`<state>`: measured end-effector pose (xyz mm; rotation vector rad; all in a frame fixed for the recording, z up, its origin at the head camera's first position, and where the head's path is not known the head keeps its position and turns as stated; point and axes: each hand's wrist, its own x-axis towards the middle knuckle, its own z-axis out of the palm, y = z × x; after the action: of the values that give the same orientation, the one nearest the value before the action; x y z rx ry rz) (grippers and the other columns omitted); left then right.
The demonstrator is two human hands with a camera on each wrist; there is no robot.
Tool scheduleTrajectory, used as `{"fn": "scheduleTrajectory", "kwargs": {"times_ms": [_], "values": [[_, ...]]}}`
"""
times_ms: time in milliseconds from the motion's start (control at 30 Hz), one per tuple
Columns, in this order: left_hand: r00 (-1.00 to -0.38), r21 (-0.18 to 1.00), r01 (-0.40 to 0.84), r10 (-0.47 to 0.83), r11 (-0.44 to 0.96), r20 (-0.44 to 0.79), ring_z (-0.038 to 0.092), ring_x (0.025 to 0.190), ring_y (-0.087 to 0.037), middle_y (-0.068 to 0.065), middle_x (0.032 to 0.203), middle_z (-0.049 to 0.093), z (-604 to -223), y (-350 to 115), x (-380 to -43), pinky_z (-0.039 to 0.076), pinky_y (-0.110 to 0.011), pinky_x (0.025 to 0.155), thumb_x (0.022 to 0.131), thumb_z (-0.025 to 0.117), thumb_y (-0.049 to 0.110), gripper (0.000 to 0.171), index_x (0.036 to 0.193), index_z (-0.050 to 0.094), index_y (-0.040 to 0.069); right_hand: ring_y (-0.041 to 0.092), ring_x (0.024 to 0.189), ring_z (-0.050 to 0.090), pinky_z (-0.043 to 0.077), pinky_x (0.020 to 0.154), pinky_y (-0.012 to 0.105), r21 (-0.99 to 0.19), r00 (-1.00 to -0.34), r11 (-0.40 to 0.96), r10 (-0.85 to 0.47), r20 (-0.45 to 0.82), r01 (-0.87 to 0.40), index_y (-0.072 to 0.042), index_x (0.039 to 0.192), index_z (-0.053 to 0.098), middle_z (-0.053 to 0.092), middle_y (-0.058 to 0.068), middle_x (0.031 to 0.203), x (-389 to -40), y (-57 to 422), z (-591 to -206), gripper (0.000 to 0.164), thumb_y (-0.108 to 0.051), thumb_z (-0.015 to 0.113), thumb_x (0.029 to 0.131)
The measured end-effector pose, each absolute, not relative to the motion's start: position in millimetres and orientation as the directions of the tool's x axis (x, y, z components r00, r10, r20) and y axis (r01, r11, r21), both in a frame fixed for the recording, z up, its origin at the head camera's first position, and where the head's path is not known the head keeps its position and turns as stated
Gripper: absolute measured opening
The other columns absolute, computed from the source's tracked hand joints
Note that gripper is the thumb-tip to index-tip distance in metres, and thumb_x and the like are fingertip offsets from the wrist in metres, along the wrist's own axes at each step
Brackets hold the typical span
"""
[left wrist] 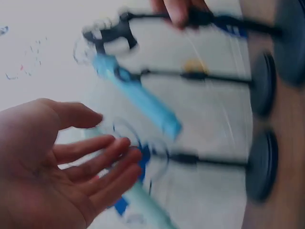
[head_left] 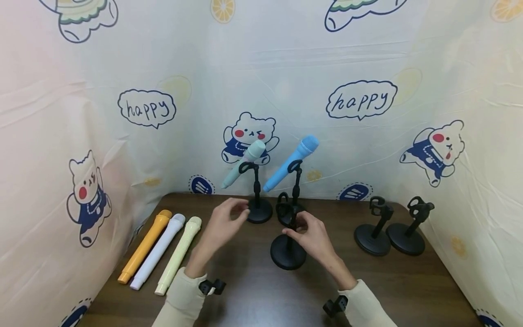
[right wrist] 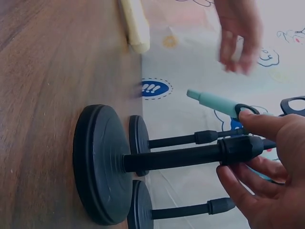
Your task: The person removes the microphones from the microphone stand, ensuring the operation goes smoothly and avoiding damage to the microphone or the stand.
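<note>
My right hand (head_left: 312,236) grips a black microphone stand (head_left: 288,257) by its pole, thumb on one side and fingers on the other. In the right wrist view the fingers lie around the collar (right wrist: 240,150) of that stand, above its round base. Its clip (head_left: 284,204) holds no microphone. My left hand (head_left: 224,226) is held in the air with relaxed fingers and nothing in it. Behind it, a mint-green microphone (head_left: 239,170) leans in the clip of a second stand (head_left: 260,211). A blue microphone (head_left: 288,168) slants in a third stand (head_left: 296,186), partly hidden behind the gripped one.
On the left of the brown table (head_left: 245,299) lie an orange microphone (head_left: 145,247), a white one (head_left: 158,251) and a pale yellow one (head_left: 178,255), side by side. Two more black stands (head_left: 372,239) are at the right. A printed cloth (head_left: 286,68) hangs behind and around the table.
</note>
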<state>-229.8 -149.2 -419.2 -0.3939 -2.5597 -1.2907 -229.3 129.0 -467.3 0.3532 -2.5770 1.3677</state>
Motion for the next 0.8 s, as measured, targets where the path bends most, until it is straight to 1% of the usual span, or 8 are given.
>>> {"fn": "scheduleTrajectory", "kwargs": {"times_ms": [67, 200, 267, 333, 433, 533, 633, 800], "values": [[-0.925, 0.794, 0.38, 0.178, 0.475, 0.337, 0.07, 0.117, -0.025, -0.009, 0.125, 0.072, -415, -134, -228, 0.06, -0.045, 0.102, 0.103, 0.072, 0.017, 0.035, 0.136, 0.068, 0.006, 0.017, 0.092, 0.072, 0.065, 0.083, 0.038, -0.773, -0.95, 0.558, -0.106, 0.294, -0.301, -0.012, 0.108, 0.07, 0.072, 0.004, 0.103, -230, 128, -467, 0.037, -0.028, 0.093, 0.084], [-0.9, 0.855, 0.417, 0.268, 0.307, 0.343, 0.064, 0.132, -0.028, -0.01, 0.14, 0.066, -413, -107, -230, 0.053, -0.049, 0.114, 0.103, 0.073, 0.022, 0.048, 0.147, 0.058, 0.008, 0.014, 0.084, 0.069, 0.06, 0.074, 0.026, -0.74, -0.946, 0.601, -0.094, 0.311, -0.303, -0.011, 0.104, 0.068, 0.069, 0.004, 0.097, -232, 126, -467, 0.037, -0.026, 0.094, 0.083], [-0.892, 0.872, 0.416, 0.301, 0.256, 0.337, 0.06, 0.139, -0.029, -0.011, 0.147, 0.061, -413, -97, -232, 0.05, -0.049, 0.118, 0.103, 0.074, 0.023, 0.055, 0.152, 0.054, 0.01, 0.013, 0.081, 0.068, 0.057, 0.071, 0.022, -0.729, -0.943, 0.612, -0.088, 0.321, -0.306, -0.011, 0.101, 0.067, 0.069, 0.004, 0.094, -233, 125, -468, 0.034, -0.023, 0.093, 0.084], [-0.884, 0.876, 0.421, 0.324, 0.235, 0.337, 0.059, 0.141, -0.029, -0.011, 0.152, 0.058, -414, -88, -234, 0.049, -0.047, 0.119, 0.102, 0.075, 0.023, 0.061, 0.156, 0.049, 0.012, 0.013, 0.078, 0.066, 0.055, 0.068, 0.021, -0.727, -0.941, 0.615, -0.08, 0.33, -0.307, -0.011, 0.097, 0.067, 0.069, 0.004, 0.091, -233, 124, -468, 0.031, -0.02, 0.093, 0.083], [-0.877, 0.874, 0.429, 0.335, 0.226, 0.344, 0.061, 0.138, -0.028, -0.013, 0.151, 0.06, -417, -78, -237, 0.051, -0.045, 0.117, 0.102, 0.074, 0.022, 0.063, 0.158, 0.048, 0.013, 0.013, 0.075, 0.066, 0.054, 0.066, 0.021, -0.732, -0.938, 0.606, -0.07, 0.341, -0.312, -0.01, 0.094, 0.067, 0.069, 0.004, 0.089, -232, 124, -469, 0.03, -0.016, 0.094, 0.083], [-0.867, 0.858, 0.462, 0.318, 0.225, 0.383, 0.068, 0.128, -0.027, -0.015, 0.143, 0.067, -421, -74, -240, 0.056, -0.041, 0.11, 0.101, 0.074, 0.017, 0.058, 0.156, 0.053, 0.013, 0.012, 0.074, 0.065, 0.054, 0.065, 0.021, -0.735, -0.933, 0.599, -0.063, 0.354, -0.319, -0.009, 0.094, 0.069, 0.071, 0.005, 0.088, -231, 123, -470, 0.029, -0.014, 0.094, 0.082], [-0.864, 0.848, 0.479, 0.291, 0.225, 0.411, 0.072, 0.121, -0.026, -0.012, 0.136, 0.071, -423, -73, -243, 0.06, -0.036, 0.103, 0.1, 0.074, 0.014, 0.053, 0.151, 0.059, 0.014, 0.011, 0.073, 0.065, 0.054, 0.064, 0.02, -0.737, -0.926, 0.588, -0.058, 0.373, -0.333, -0.007, 0.095, 0.07, 0.073, 0.006, 0.088, -231, 122, -471, 0.027, -0.011, 0.094, 0.082], [-0.864, 0.853, 0.478, 0.285, 0.209, 0.415, 0.073, 0.12, -0.026, -0.012, 0.136, 0.072, -424, -74, -244, 0.061, -0.032, 0.1, 0.1, 0.074, 0.012, 0.051, 0.15, 0.061, 0.014, 0.013, 0.071, 0.065, 0.053, 0.063, 0.02, -0.747, -0.923, 0.568, -0.058, 0.381, -0.345, -0.005, 0.096, 0.072, 0.074, 0.008, 0.087, -231, 121, -470, 0.026, -0.009, 0.093, 0.082]]}}
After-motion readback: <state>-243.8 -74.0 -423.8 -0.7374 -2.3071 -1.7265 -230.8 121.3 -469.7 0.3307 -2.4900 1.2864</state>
